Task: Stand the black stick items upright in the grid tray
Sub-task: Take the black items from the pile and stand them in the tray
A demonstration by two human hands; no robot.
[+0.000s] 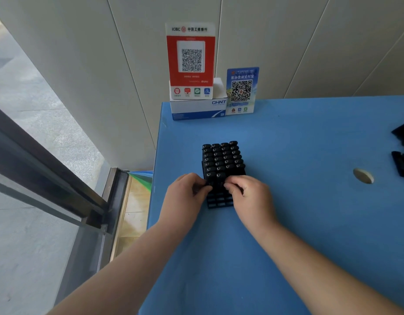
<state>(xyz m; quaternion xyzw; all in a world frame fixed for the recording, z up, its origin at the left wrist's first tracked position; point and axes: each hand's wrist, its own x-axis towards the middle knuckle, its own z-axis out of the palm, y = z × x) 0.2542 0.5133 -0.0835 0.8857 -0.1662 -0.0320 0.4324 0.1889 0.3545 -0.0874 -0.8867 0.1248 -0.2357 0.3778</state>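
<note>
A black grid tray [219,202] lies on the blue table [287,212], in front of me. Several black stick items [222,159] stand upright in its far rows, tops up; the nearest rows show bare cells. My left hand [185,196] is at the tray's left side, its fingers curled over a black stick at the tray's edge. My right hand [248,194] is at the tray's right side, fingertips pinching a black stick over the tray's middle rows. The fingers hide how those sticks sit.
A white box [196,109] carrying a red QR sign [191,57] and a blue QR sign [242,90] stand at the table's back by the wall. More black parts [403,151] lie at the right edge. A round hole [363,176] is in the tabletop. The table's left edge drops to the floor.
</note>
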